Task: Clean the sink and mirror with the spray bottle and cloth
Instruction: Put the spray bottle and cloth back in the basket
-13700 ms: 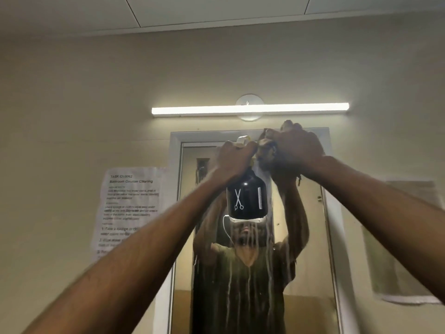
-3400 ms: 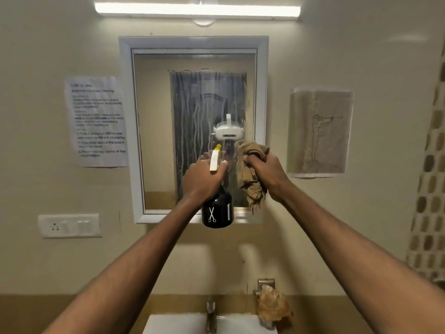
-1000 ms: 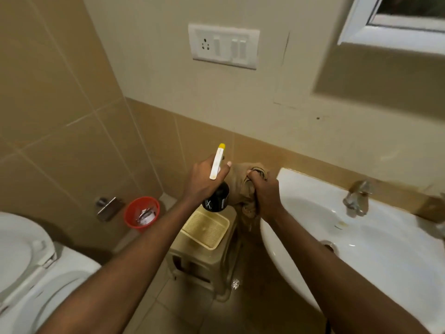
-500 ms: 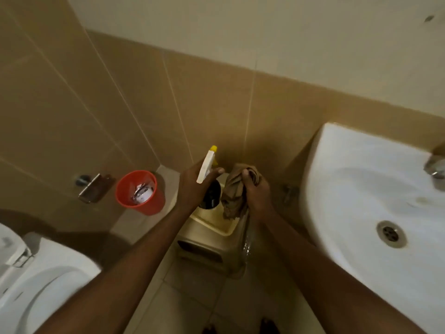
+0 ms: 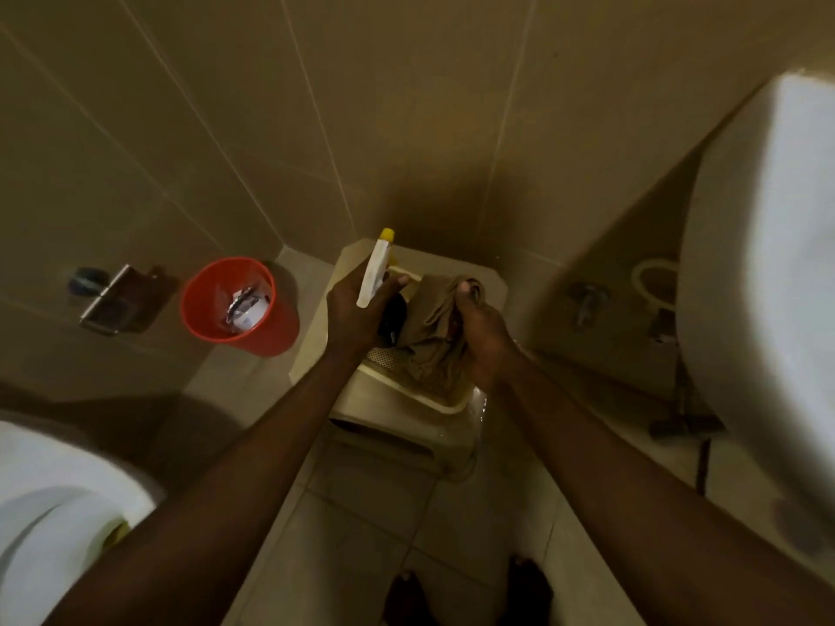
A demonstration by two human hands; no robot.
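Observation:
My left hand grips the spray bottle by its white head with the yellow nozzle; the black body is mostly hidden behind the hand. My right hand holds the crumpled brown cloth. Both are low over the beige plastic stool, and the cloth's lower folds lie against the stool's perforated top. The white sink shows blurred at the right edge. The mirror is out of view.
A red bin with scraps stands on the floor left of the stool. A metal paper holder is on the tiled wall. The white toilet fills the lower left. Pipes and a valve sit under the sink.
The view has tipped further down and both hands have dropped toward the stool with bottle and cloth. The sink has slid to the right edge.

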